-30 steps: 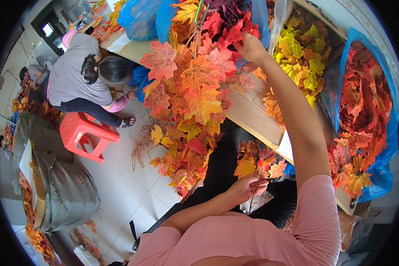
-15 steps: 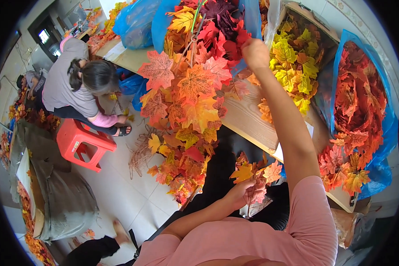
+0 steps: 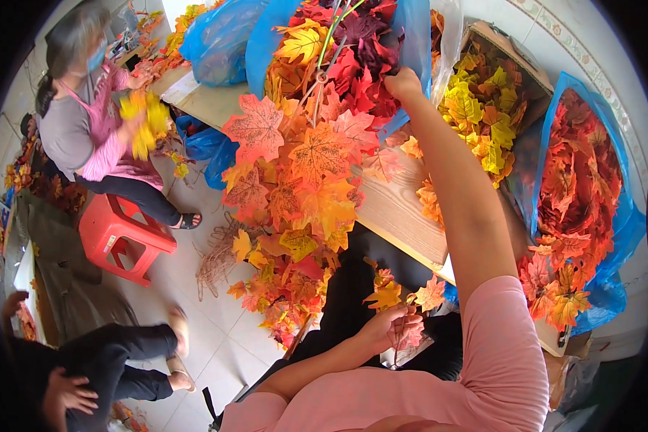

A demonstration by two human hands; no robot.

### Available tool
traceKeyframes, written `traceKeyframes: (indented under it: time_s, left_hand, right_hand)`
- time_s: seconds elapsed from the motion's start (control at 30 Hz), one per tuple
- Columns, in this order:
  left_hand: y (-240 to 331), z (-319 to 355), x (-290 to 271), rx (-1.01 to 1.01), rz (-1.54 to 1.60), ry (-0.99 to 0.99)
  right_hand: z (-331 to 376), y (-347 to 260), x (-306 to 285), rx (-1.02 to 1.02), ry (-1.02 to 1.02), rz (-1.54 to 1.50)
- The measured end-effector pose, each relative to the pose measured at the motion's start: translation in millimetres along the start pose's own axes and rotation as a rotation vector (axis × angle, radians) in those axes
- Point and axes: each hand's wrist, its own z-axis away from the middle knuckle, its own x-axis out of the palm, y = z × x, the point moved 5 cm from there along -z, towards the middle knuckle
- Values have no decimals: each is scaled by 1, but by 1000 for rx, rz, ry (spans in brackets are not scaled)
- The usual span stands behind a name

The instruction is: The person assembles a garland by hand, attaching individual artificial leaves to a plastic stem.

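Low in front of my body, my left hand (image 3: 392, 330) is closed around the thin stem of an artificial maple leaf garland (image 3: 386, 297) with orange and pink leaves. My right hand (image 3: 405, 85) reaches up and forward into dark red artificial leaves (image 3: 363, 90) in an open blue plastic bag (image 3: 416, 45). Its fingertips are hidden among those leaves, so I cannot see what they grip. Between the two hands and to their left hangs a thick bunch of orange, red and yellow maple leaves (image 3: 317, 158), with a green and a pale stem rising above it.
A cardboard box (image 3: 507, 49) of yellow leaves stands on the wooden table (image 3: 403, 216). Red leaves fill a blue bag (image 3: 542, 151) at the right. One co-worker (image 3: 86, 108) stands by a red stool (image 3: 122, 237) at the left; another person's legs (image 3: 122, 353) show lower left.
My right hand has shifted slightly left and down into the red leaves. The co-worker has straightened up with yellow leaves in hand. Another person's legs have come further into view at lower left.
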Motion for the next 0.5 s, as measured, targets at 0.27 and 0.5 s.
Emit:
traceKeyframes:
  time_s: [0.27,0.5]
  left_hand:
    - [6,12,21,23,6,88]
    - [-4,7,12,2,-19,79]
  right_hand:
    - [29,-44,-68,-448,299,-144]
    - [63,-67,-87,-806,330,283]
